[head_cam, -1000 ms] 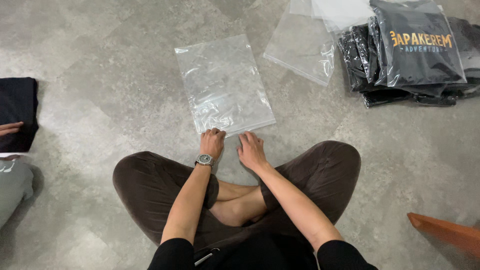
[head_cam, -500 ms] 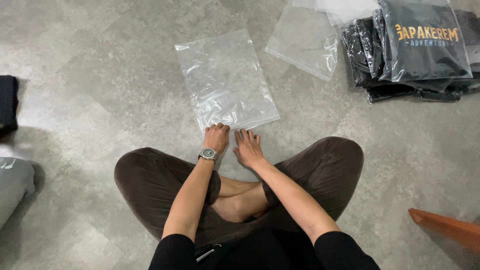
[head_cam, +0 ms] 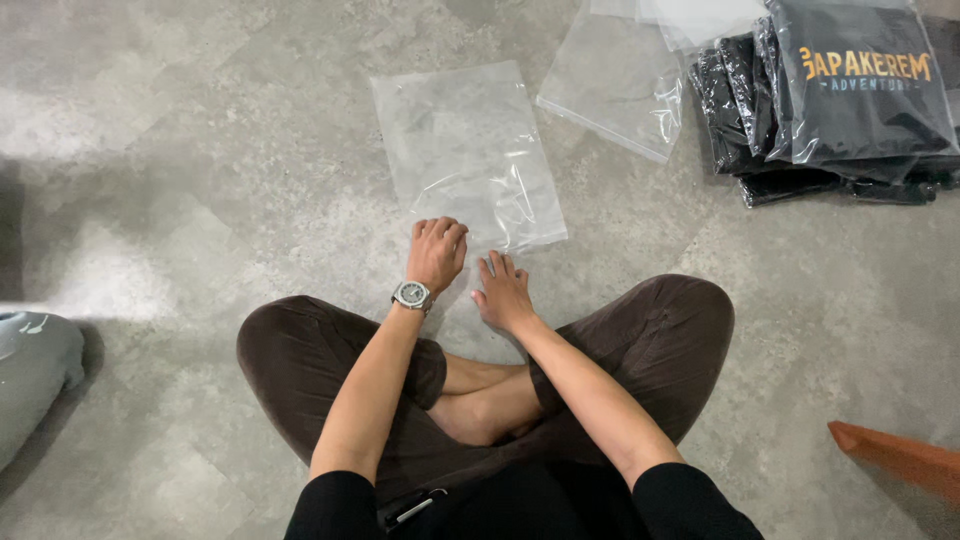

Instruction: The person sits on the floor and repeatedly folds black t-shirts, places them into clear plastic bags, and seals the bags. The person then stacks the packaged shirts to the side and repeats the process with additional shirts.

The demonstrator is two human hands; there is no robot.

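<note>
Where both hands press its near edge, flat glossy clear bag [head_cam: 465, 155]: left hand [head_cam: 437, 252] curled, right hand [head_cam: 503, 293] spread.

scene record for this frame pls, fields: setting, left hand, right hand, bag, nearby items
setting: person sits cross-legged on a grey floor, seen from above
left hand: left hand, wristwatch on the wrist, fingers curled on the near edge of the clear plastic bag
right hand: right hand, fingers laid flat at the same near edge
bag: lies flat on the floor, looks empty
nearby items: second clear bag up right; stack of bagged black garments far right; orange object lower right
</note>
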